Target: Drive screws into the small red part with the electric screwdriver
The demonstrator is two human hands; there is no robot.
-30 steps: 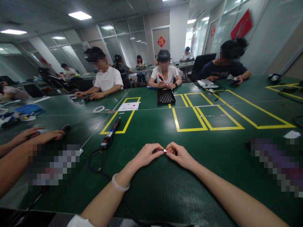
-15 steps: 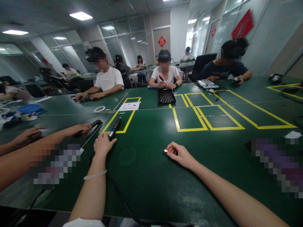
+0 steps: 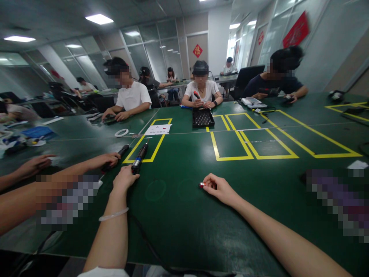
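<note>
On the green worktop, nearer than the yellow-taped box and to its right, the person's right hand pinches a small red-and-metal part. The left hand grips the near end of the electric screwdriver, which lies across the box's near edge. The step looks like taking up the driver; bringing its tip to the part would call for a steady hold, with a co-worker's hand just left of the box.

The left hand reaches forward on an outstretched arm, fingers curled tight. The right hand rests knuckles-up, fingertips pinched together.
</note>
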